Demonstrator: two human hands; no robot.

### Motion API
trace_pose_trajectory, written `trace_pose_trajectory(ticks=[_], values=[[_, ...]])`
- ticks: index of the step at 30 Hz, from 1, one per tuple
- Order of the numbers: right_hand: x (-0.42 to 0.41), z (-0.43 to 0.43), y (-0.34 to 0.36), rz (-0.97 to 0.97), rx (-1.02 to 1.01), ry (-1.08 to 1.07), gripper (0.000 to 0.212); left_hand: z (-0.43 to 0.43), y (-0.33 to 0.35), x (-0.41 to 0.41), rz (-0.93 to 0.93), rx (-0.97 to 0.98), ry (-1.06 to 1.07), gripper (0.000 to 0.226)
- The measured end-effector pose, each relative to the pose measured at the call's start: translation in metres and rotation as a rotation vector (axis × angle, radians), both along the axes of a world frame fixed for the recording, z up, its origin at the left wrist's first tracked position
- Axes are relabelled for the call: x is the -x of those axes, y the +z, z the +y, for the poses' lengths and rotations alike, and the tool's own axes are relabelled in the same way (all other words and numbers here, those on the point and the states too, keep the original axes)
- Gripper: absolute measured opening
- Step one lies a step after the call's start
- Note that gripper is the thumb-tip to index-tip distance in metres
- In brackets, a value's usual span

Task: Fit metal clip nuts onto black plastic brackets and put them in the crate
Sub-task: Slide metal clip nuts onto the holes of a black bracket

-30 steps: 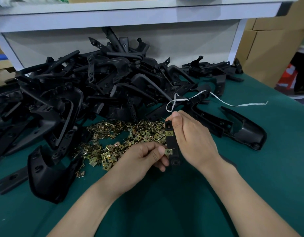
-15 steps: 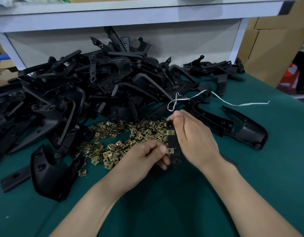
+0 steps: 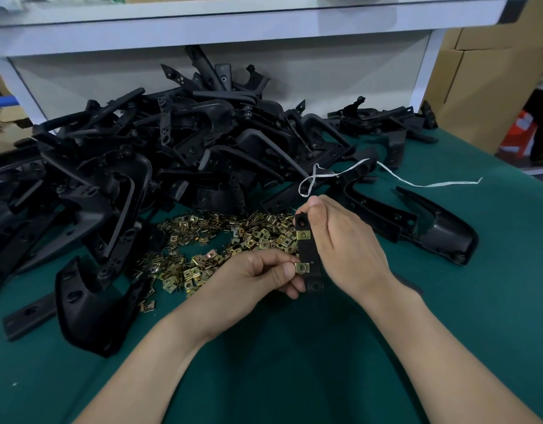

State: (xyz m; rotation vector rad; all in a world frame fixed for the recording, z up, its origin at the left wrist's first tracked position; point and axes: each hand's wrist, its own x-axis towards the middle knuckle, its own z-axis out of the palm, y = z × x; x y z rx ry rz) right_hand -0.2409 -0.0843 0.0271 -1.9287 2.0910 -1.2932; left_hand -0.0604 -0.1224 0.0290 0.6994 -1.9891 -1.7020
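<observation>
Little has moved over the last second: hands, bracket (image 3: 308,252) and both fitted nuts sit about where they were. We hold the bracket at the right edge of the clip nut heap (image 3: 233,240). Our right hand (image 3: 346,249) grips it, thumb on the far end, fingers curled behind. Our left hand (image 3: 258,270) pinches the lower clip nut (image 3: 302,267) between thumb and forefinger; the upper clip nut (image 3: 303,234) is already on. We judge the lower nut is being seated. To do it well we push it square across the strip until its hole meets the bracket's hole, right fingers bracing behind so the strip does not twist. No crate in view; the bracket pile (image 3: 172,154) lies behind the heap
</observation>
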Motion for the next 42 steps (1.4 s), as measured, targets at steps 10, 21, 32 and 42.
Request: trace_pose_trajectory(ticks=[10, 21, 32, 42], values=[[0.0000, -0.0009, -0.0008, 0.000, -0.015, -0.001, 0.057, 0.0015, -0.0001, 0.0009, 0.003, 0.007, -0.007, 0.016], [-0.0036, -0.0003, -0.0018, 0.025, -0.042, 0.025, 0.060, 0.0029, 0.0026, 0.0020, -0.063, 0.074, -0.022, 0.022], [-0.0049, 0.0003, -0.0014, 0.016, -0.046, 0.025, 0.057, 0.0073, 0.0026, 0.0053, -0.068, 0.124, 0.000, 0.022], [-0.0013, 0.0004, -0.0001, -0.008, -0.040, 0.007, 0.049, 0.0089, -0.0034, 0.0068, -0.017, 0.144, 0.038, 0.020]])
